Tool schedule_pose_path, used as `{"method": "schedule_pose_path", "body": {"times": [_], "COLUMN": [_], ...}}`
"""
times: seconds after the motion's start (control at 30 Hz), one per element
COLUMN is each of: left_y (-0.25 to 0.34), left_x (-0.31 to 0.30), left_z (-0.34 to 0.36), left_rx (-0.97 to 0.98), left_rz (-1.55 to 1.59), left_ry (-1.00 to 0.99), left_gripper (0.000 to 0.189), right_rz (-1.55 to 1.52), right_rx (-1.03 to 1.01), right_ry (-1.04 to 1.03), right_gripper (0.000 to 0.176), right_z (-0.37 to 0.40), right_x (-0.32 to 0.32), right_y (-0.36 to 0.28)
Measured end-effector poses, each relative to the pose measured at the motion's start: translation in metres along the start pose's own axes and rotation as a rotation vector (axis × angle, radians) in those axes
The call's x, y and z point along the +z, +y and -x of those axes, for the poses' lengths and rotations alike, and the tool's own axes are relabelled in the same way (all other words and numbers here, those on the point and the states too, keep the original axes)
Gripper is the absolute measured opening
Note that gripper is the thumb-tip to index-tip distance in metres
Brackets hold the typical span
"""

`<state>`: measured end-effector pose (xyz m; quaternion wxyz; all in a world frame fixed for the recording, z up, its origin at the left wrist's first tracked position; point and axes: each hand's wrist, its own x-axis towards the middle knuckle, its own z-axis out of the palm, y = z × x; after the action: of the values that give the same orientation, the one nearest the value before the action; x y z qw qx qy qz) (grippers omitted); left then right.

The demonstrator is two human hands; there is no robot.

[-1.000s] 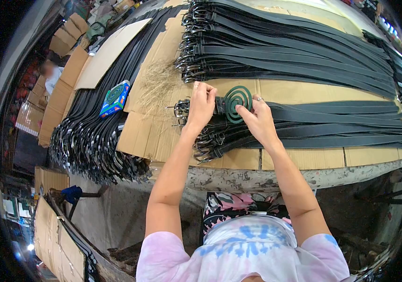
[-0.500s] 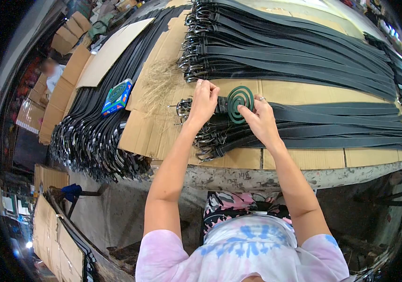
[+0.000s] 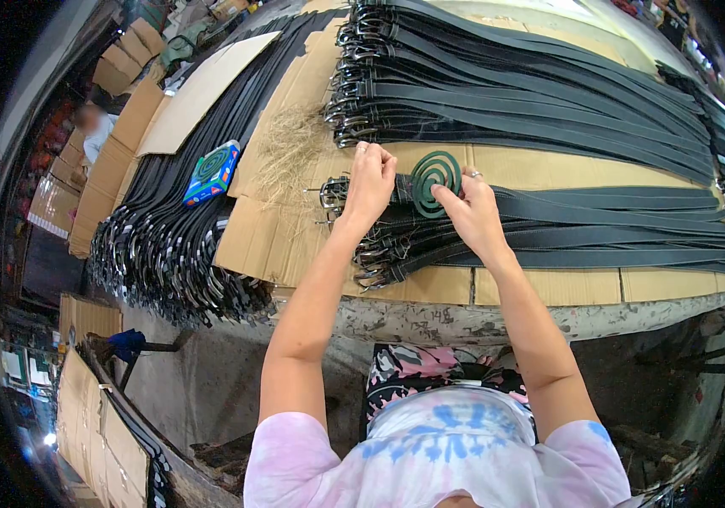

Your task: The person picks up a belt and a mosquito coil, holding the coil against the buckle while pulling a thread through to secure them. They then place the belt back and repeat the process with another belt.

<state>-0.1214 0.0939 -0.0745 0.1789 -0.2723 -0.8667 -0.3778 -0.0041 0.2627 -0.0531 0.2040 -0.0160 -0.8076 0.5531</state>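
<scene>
A dark green mosquito coil is held up over the belts, pinched between the thumb and fingers of my right hand. To the left of it, my left hand is closed, fingertips pressed together. Whatever those fingertips hold, if anything, is too small to make out. Below both hands lies a smaller bunch of black belts, its buckles at the left end. A larger stack of black belts lies just beyond my hands. A blue box with a green coil pictured on it rests on more belts at the left.
Flattened cardboard covers the table under the belts. Dry straw-like fibres are heaped left of my hands. The table's worn edge runs in front of my body. A person is at the far left, behind cardboard.
The coil and my right hand have shifted very slightly up and right. My left hand stays almost where it was, still pinched.
</scene>
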Motion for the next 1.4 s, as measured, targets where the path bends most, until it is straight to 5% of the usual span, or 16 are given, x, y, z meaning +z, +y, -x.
{"method": "schedule_pose_path", "body": {"times": [0.87,1.4], "left_y": [0.027,0.046], "left_x": [-0.028,-0.055], "left_z": [0.002,0.007], "left_rx": [-0.082,0.454], "left_rz": [0.184,-0.319], "left_ry": [-0.117,-0.432], "left_gripper": [0.015,0.009], "right_rz": [0.000,-0.065], "right_rx": [-0.024,0.016], "right_ry": [0.007,0.009], "right_gripper": [0.034,0.025], "right_z": [-0.003,0.008], "right_x": [0.001,-0.008], "right_y": [0.003,-0.004]}}
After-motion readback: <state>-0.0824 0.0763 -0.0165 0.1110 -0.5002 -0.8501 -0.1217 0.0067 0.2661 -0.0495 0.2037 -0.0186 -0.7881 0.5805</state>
